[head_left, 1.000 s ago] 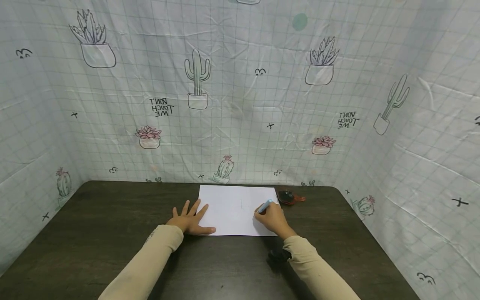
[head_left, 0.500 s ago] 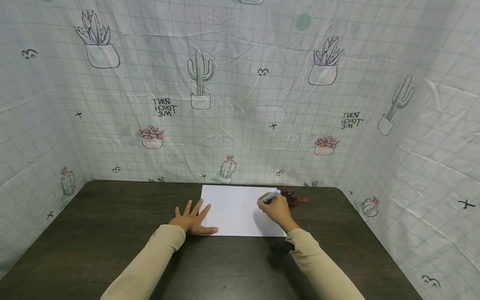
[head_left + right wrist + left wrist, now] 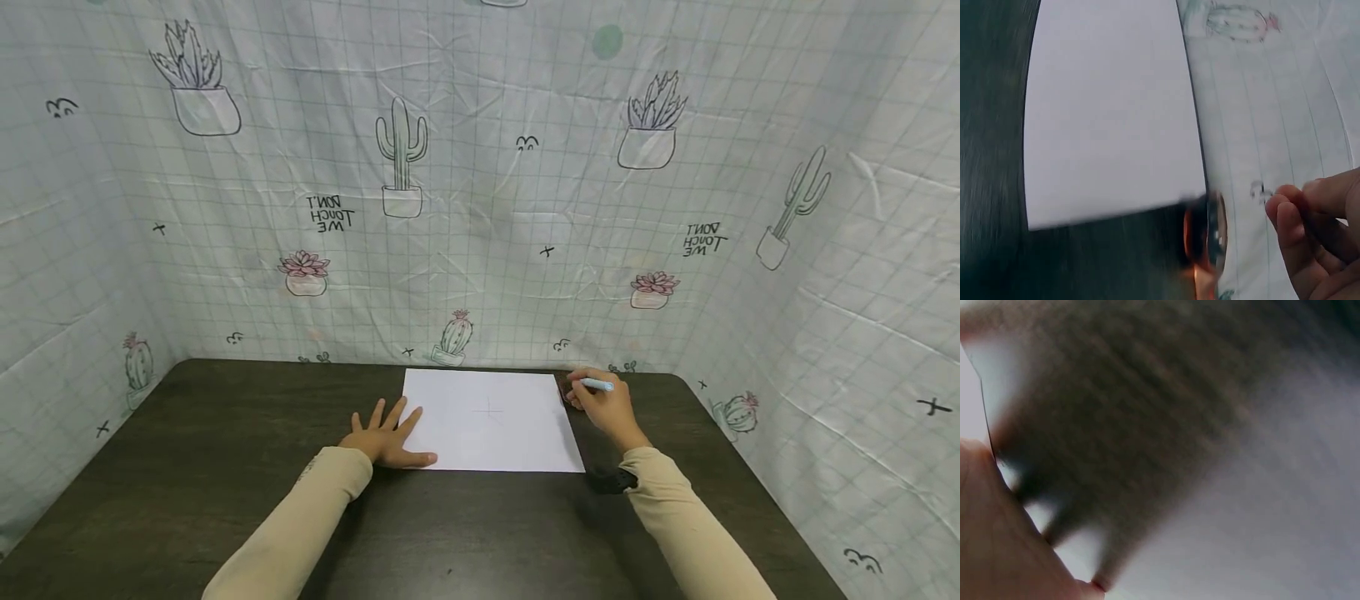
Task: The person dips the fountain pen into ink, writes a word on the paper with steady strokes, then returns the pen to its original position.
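Observation:
A white sheet of paper (image 3: 495, 442) with a faint thin cross on it lies flat on the dark table. My left hand (image 3: 384, 442) rests on its left edge, fingers spread, thumb along the near corner. In the left wrist view, that hand (image 3: 1004, 537) shows at the lower left. Off the sheet's far right corner, my right hand (image 3: 611, 414) pinches a light blue pen (image 3: 597, 384), raised above the table. The right wrist view shows the curled fingers (image 3: 1291, 231), with the pen hidden.
A blurred black item with an orange rim and handle (image 3: 1205, 244) lies near the sheet's far right corner; the right hand mostly covers it in the head view. A cactus-print cloth (image 3: 480, 208) hangs behind the dark table (image 3: 262, 408). A black device (image 3: 611, 480) sits at the right wrist.
My right hand has lifted off the paper and moved right with the pen, past the sheet's edge. The left hand keeps its place on the sheet.

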